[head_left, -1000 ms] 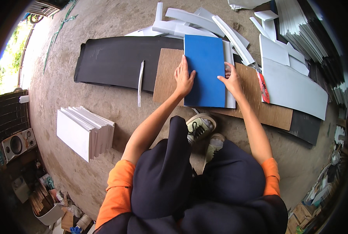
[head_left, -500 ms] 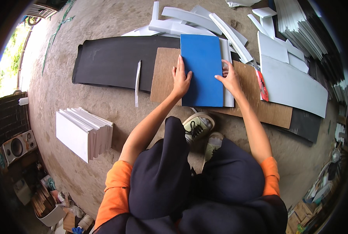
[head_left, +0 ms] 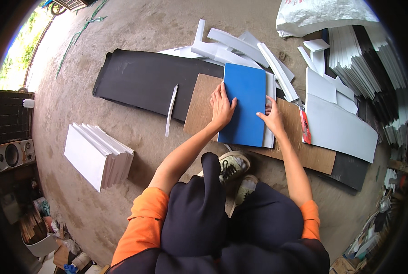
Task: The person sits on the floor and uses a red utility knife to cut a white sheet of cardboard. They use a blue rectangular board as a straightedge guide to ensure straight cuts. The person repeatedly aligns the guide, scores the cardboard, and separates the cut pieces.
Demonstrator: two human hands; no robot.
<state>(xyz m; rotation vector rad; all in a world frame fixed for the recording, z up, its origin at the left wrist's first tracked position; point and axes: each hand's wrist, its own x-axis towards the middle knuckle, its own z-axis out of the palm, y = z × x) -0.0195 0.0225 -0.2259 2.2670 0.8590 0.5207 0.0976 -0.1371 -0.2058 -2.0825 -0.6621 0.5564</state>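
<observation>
A blue rectangular panel (head_left: 244,100) lies over a white sheet (head_left: 270,130), whose right margin shows beside it. Both rest on a brown plywood board (head_left: 311,153), which lies partly over a long black sheet (head_left: 140,82). My left hand (head_left: 222,108) lies along the blue panel's left edge, fingers stretched out and thumb on its face. At the right edge, my right hand (head_left: 272,119) has its thumb on the blue panel and its fingers curled at the white sheet's margin. A red-handled utility knife (head_left: 305,125) lies to the right of that hand, on the plywood and a pale sheet.
White offcuts (head_left: 233,50) are heaped beyond the boards. A stack of white panels (head_left: 99,155) stands on the floor at left. At far right are piled white sheets (head_left: 352,61) and a white sack (head_left: 322,18). A thin white strip (head_left: 171,109) crosses the black sheet's near edge.
The view has shifted, so the boards sit lower in the picture and more of the white sack shows. Both hands keep nearly the same places along the blue panel's edges.
</observation>
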